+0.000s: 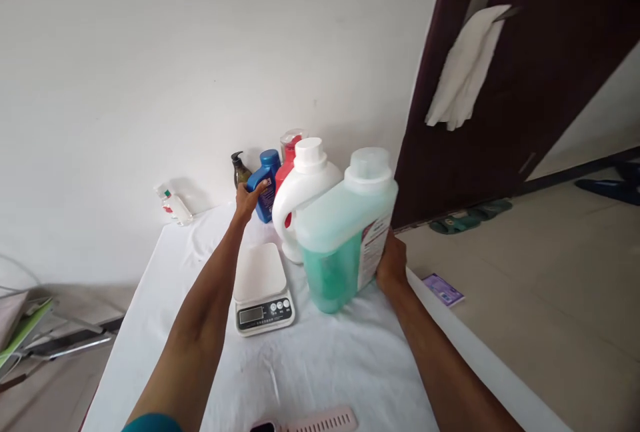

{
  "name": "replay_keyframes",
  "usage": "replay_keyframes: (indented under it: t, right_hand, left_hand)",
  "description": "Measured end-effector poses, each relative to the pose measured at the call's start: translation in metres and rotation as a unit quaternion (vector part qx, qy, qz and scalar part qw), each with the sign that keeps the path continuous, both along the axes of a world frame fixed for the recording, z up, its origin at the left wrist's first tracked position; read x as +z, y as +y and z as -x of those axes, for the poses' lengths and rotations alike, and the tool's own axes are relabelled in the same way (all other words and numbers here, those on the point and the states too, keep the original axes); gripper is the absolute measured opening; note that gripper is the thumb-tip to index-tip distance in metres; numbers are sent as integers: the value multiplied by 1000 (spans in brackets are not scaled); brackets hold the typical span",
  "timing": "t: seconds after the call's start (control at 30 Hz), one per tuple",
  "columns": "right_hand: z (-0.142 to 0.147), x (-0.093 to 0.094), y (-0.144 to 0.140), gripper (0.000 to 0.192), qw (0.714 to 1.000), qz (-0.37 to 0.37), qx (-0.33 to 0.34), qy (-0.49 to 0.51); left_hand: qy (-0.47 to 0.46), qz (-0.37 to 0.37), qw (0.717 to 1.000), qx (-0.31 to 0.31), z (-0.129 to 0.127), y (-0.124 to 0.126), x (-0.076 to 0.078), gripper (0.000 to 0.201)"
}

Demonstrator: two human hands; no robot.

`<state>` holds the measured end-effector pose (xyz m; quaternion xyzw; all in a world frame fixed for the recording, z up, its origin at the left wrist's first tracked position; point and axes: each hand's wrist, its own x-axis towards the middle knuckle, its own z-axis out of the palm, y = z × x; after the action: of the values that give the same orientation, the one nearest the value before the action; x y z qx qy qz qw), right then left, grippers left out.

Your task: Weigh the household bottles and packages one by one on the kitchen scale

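Translucent green-filled jug (pixel 330 272), blue-capped blue bottle (pixel 267 204) clasped in left fingers (pixel 261 187), right fingers (pixel 397 251) mostly hidden, grip unclear

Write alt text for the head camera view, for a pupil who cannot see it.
A person's left hand grips a blue bottle while the right hand is against a large jug of green liquid, in front of a white jug. A digital scale and a pink strap lie on the white-covered table.

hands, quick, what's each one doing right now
Left hand: closed on the blue bottle, near its handle.
Right hand: against the green-liquid jug; fingers hidden, so grip can't be told.
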<state>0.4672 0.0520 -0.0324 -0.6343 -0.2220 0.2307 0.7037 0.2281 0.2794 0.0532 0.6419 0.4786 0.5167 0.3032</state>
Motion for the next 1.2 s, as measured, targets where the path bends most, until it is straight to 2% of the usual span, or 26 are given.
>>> replay_keyframes:
  t: [0.23, 0.47, 0.57, 0.67, 0.77, 0.87, 1.0, 1.1, 1.2]
  right_hand:
    - [-5, -7, 4, 74, 999, -18, 30, 6]
    - [-6, -10, 6, 76, 999, -19, 34, -8]
    - [-5, -7, 4, 77, 999, -27, 34, -17]
    - [-4, -3, 3, 75, 998, -34, 35, -27]
    - [-3, 0, 2, 73, 999, -39, 30, -21]
    - [0, 3, 0, 69, 1000, -23, 19, -1]
    - [4, 10, -5, 62, 1000, 10, 22, 14]
    - [6, 15, -7, 58, 999, 28, 19, 18]
    - [7, 17, -8, 56, 999, 37, 18, 15]
  left_hand:
    - [62, 21, 997, 45, -10, -18, 12, 44]
    - [53, 34, 993, 97, -17, -24, 4, 38]
    - [25, 25, 991, 126, -2, -29, 3, 40]
    - [10, 10, 989, 148, 30, -40, 10, 44]
    - [-2, -15, 989, 150, 72, -61, 27, 48]
    - [-36, -50, 992, 109, 105, -96, 49, 50]
    - [-65, -56, 996, 39, 122, -153, 68, 52]
    - [-69, -27, 997, 17, 120, -186, 66, 54]
    - [-60, -3, 998, -9, 113, -202, 51, 53]
